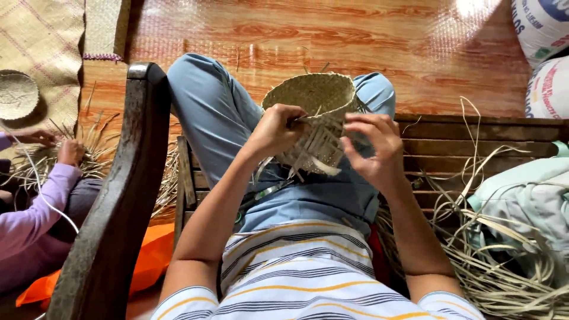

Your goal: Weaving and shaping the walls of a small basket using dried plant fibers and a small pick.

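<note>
Glossy orange-brown wood-grain flooring lies beyond a dark slatted wooden bench where the person sits. A pale, half-woven, rounded straw basket rests on the raised knee in blue trousers, between both hands. Left hand is pinched shut on a loose strip at the basket's unfinished edge; right hand curls half-closed against the free strips, touching them. Judged light, pliable and easily frayed; best held by the woven body. Loose pale straw strips pile at the bench's right end.
</note>
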